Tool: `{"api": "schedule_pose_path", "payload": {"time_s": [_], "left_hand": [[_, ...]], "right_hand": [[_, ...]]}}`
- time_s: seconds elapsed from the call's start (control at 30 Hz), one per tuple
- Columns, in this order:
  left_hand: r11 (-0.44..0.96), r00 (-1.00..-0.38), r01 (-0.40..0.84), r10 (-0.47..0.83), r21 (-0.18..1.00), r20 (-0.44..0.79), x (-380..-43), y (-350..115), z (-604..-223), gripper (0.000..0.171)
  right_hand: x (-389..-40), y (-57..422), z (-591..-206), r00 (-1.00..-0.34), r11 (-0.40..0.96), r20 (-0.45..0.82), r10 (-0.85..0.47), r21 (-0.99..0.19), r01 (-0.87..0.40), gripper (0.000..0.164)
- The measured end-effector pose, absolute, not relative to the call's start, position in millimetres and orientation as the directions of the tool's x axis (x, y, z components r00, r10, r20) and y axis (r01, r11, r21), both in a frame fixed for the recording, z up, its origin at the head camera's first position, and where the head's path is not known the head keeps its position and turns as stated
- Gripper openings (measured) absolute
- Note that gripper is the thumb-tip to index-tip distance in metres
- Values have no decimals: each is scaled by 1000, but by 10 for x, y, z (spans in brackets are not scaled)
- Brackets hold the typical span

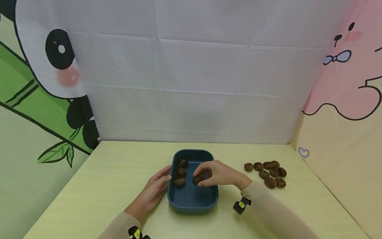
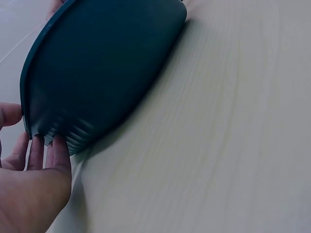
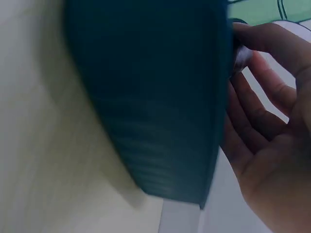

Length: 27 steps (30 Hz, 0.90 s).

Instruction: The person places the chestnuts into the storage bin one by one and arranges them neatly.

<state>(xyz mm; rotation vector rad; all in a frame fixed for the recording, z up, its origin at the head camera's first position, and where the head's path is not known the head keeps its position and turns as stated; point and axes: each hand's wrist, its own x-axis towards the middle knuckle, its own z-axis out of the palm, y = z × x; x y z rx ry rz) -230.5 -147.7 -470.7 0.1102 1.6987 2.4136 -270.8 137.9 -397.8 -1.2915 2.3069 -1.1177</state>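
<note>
1. The right hand (image 1: pixel 216 173) reaches in over the tray from 3 o'clock, thumb and fingers curled in a pinch around a chestnut (image 3: pixel 240 58); from the right wrist that nut looks dark and glossy, mostly hidden by fingers.
2. The left hand (image 1: pixel 156 191) lies along the tray's outer side at 9 o'clock, fingers fairly straight and fingertips touching the wall and rim, gripping no chestnut.
3. Close under the right fingertips, near the tray's centre, sits another dark chestnut (image 1: pixel 196 180); I cannot tell whether it is held as well.
4. The tray (image 1: pixel 194 200) is deep blue, oblong with rounded corners and a thin raised rim; faint parallel bands show on its outer wall.
5. Inside, three rounded brown chestnuts (image 1: pixel 181 172) form a column from 11 round to 9 o'clock, the upper ones catching small highlights.
6. Outside at 3 o'clock, well apart from the tray, loose chestnuts (image 1: pixel 270 182) cluster on the pale yellow tabletop (image 1: pixel 119 186): plump, matte to slightly shiny, medium to dark brown.
7. Beyond, at 12 o'clock, hangs a creased white sheet (image 1: pixel 197 73); a panda drawing (image 1: pixel 59 49) fills 10 o'clock, a pink cartoon animal (image 1: pixel 340 86) 2 o'clock.
</note>
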Motion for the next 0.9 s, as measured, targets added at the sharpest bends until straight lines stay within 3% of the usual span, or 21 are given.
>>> {"api": "schedule_pose_path", "payload": {"time_s": [0.53,0.9], "left_hand": [[-307,-973,-122,223,944,-53,-2308,-1503,-4721,56],[-325,-974,-117,222,938,-45,-2296,-1489,-4701,57]], "right_hand": [[-2642,746,-4274,-494,356,155,-856,-516,-779,26],[-2641,639,-4337,-569,423,174,-804,-505,-752,23]]}}
